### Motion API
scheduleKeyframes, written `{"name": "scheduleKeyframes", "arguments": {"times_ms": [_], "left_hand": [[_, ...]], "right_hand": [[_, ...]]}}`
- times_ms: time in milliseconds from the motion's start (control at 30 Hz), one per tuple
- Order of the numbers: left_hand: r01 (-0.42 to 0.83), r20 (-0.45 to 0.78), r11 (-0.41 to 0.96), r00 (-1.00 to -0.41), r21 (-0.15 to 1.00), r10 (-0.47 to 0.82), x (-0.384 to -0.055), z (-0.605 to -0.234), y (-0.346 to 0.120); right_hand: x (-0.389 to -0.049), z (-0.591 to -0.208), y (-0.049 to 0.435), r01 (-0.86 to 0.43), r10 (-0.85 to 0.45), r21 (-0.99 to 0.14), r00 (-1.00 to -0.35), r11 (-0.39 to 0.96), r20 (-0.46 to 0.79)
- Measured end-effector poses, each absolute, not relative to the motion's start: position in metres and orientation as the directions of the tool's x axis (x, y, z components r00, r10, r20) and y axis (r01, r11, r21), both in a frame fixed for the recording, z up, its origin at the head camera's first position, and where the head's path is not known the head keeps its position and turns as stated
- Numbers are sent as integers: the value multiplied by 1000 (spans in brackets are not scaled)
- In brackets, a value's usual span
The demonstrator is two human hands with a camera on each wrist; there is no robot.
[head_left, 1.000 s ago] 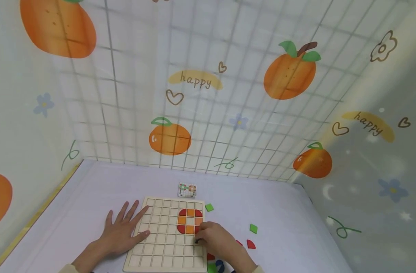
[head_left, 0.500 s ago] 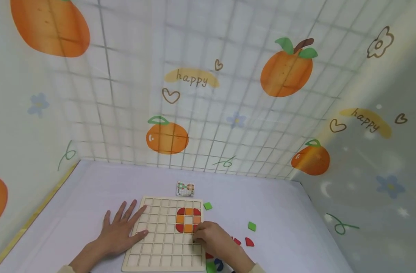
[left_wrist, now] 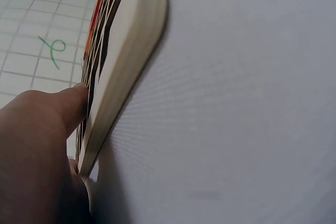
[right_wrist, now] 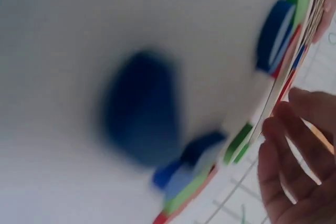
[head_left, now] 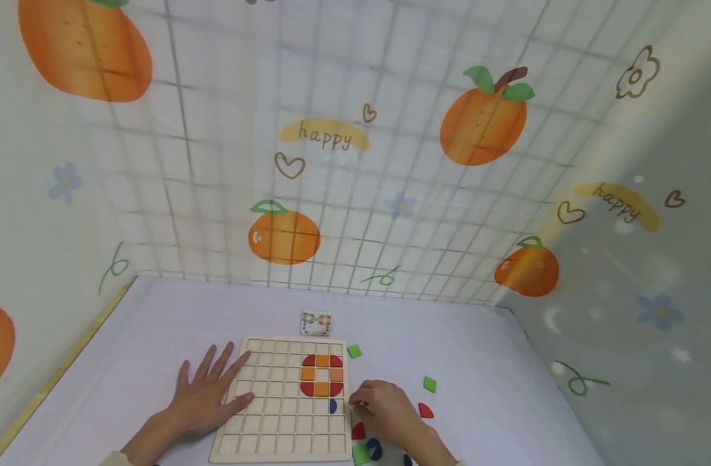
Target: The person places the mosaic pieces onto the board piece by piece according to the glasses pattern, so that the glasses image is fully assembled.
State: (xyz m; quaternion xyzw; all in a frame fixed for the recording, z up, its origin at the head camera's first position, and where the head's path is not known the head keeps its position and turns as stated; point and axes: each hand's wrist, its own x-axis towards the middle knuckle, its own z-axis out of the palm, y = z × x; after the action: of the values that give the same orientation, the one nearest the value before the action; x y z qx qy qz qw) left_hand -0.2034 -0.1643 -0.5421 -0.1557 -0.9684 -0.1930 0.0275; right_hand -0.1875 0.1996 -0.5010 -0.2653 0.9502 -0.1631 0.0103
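Note:
A pale wooden grid board (head_left: 276,424) lies on the table. My left hand (head_left: 201,398) rests on its left edge with fingers spread; in the left wrist view the thumb (left_wrist: 73,103) lies over the board's side. Red corner pieces and orange squares (head_left: 322,389) form a ring in the upper right cells. Below that ring, a blue half-round piece (head_left: 333,406) sits in a right-column cell. Just off the board's right edge hovers my right hand (head_left: 384,411), fingers loosely bent and holding nothing visible. In the right wrist view its fingers (right_wrist: 273,177) are apart from the loose pieces.
A small pattern card (head_left: 316,322) lies behind the board. Loose pieces lie to the right: green squares (head_left: 429,384), a red quarter-round (head_left: 425,410), and blue pieces (head_left: 374,448) near the front. A printed curtain (head_left: 344,194) hangs behind the table.
My right hand has let go of the blue half-round piece in the cell and moved right, off the board. The left hand stays on the board's left edge.

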Motion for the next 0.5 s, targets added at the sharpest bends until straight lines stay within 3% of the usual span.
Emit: {"name": "scheduleKeyframes", "arguments": {"times_ms": [233, 500], "left_hand": [[328, 161, 869, -944, 370, 287, -204, -548, -165], [321, 134, 875, -947, 362, 292, -205, -549, -167]], "right_hand": [[-170, -499, 231, -353, -386, -306, -921, 884, -52], [-144, -487, 250, -144, -282, -396, -906, 907, -317]]}}
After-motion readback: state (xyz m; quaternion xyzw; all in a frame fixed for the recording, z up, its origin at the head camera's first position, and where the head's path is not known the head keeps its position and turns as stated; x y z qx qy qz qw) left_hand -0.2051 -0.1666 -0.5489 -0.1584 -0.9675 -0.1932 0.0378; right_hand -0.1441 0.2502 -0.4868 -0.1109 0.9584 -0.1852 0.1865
